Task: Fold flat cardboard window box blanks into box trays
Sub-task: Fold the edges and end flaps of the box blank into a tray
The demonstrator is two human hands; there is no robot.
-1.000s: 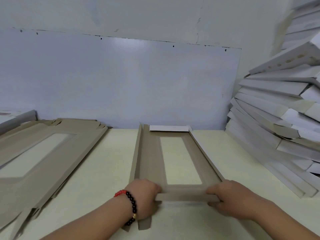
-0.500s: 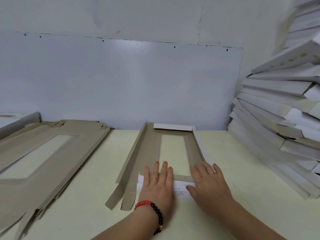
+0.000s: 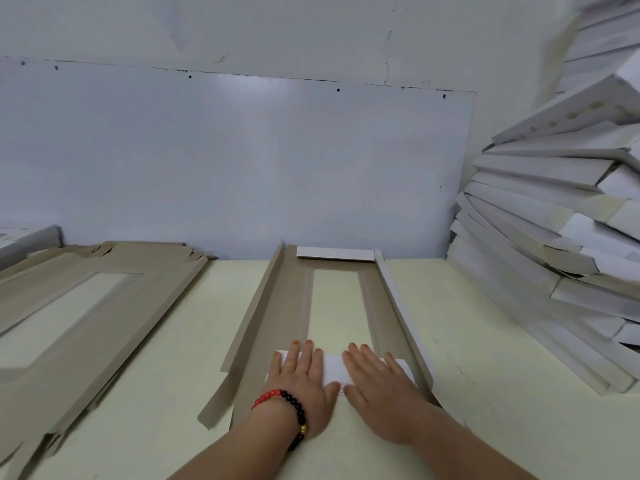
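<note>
No legible text, brand or number is seen. Faint red print marks are visible on the white flap near its edge, between the hands, too small and blurred to be read.

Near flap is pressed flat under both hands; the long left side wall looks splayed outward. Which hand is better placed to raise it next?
Probably the left hand: it lies flat on the near flap closest to the left side wall, which leans outward. The right hand sits nearer the right wall.
</note>
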